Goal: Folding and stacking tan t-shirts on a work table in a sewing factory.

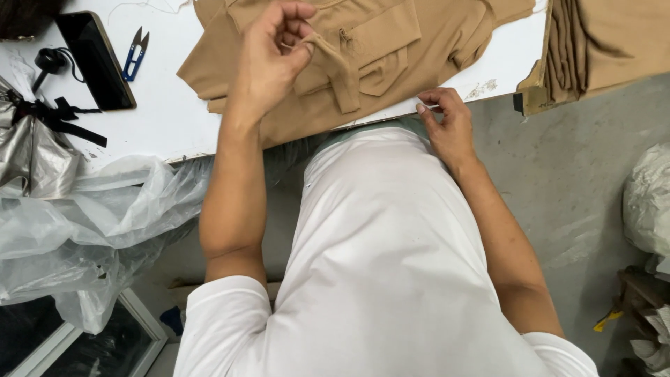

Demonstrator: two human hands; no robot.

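The left hand (269, 59) pinches a narrow tan strap (335, 73) between thumb and curled fingers, lifting it off the tan garment (391, 49) that lies spread on the white table (160, 112). The right hand (450, 126) rests at the table's near edge, fingers bent together, thumb and forefinger closed on something too small to make out (perhaps a thread).

The table's white surface is chipped at its right corner, and the floor beneath is bare grey concrete. More folded tan cloth (600, 42) hangs over a second surface to the right.

Left of the garment lie blue thread snips (136, 52), a dark phone (96, 59) face up, and a black cord or ribbon (59, 115). A silvery bag (24, 157) sits at the table's left edge, with crumpled clear plastic sheeting (91, 223) spilling down below it. A whitish sack (649, 202) stands on the floor at far right.
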